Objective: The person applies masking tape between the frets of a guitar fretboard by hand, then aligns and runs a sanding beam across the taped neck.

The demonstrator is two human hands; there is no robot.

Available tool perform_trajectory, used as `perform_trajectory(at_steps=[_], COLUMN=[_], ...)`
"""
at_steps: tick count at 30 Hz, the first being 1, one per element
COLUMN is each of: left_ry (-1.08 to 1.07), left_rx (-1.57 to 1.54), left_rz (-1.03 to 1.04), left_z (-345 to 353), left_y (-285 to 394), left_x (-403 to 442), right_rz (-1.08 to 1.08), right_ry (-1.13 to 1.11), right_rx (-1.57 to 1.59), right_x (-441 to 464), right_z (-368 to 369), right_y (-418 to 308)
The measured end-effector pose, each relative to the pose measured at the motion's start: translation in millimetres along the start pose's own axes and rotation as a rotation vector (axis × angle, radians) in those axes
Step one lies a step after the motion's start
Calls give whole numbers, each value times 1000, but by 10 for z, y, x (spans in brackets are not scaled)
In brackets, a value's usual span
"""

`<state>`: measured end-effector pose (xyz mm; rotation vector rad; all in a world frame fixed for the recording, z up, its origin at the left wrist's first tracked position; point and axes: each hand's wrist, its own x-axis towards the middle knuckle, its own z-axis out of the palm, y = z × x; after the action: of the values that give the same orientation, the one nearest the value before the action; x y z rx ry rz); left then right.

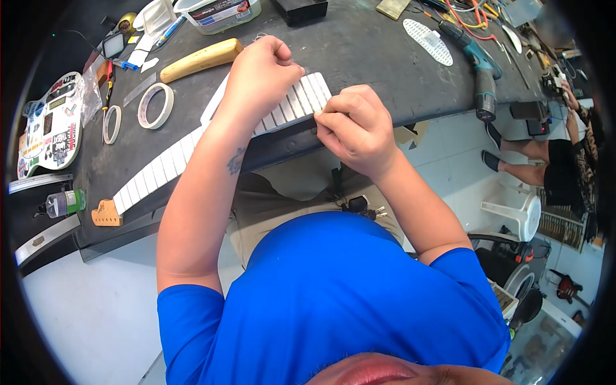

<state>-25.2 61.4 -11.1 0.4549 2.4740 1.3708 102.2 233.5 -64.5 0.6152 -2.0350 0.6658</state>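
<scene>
A guitar neck (157,174) lies slantwise along the bench's near edge, its fretboard covered in white strips between dark fret lines. At its left end shows the tan headstock (107,213). My left hand (262,74) is over the neck's upper part, fingers curled closed near the far side; what they pinch, if anything, is too small to tell. Beside the neck's right end, my right hand (357,127) is closed, thumb and index fingertip pinched together at the near edge of the fretboard. Whatever is between those fingertips is not clear. My left forearm hides the middle of the neck.
Tape rolls (156,120) (111,126), a wooden handle-like piece (200,60) and a plastic tub (218,14) lie beyond the neck. A stickered white guitar-shaped board (52,125) is at left. A cordless drill (480,64) rests right. Another person's legs (526,154) show at far right.
</scene>
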Motion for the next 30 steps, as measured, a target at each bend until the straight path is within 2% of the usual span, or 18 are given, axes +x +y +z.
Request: perform_trajectory(at_steps=[7, 10, 16, 19, 30], left_ry=[20, -11, -136, -202, -218], left_rx=[1, 11, -79, -119, 32], left_rz=[148, 348, 163, 134, 240], left_z=[-19, -37, -98, -139, -148], left_y=[31, -75, -20, -12, -19], left_x=[-141, -146, -161, -152, -150], right_rz=[12, 17, 28, 25, -5], right_ry=[26, 34, 29, 31, 46], right_rx=[2, 15, 23, 30, -11], right_x=[-8, 1, -16, -15, -48], right_z=[26, 28, 30, 21, 35], right_y=[1, 8, 7, 6, 14])
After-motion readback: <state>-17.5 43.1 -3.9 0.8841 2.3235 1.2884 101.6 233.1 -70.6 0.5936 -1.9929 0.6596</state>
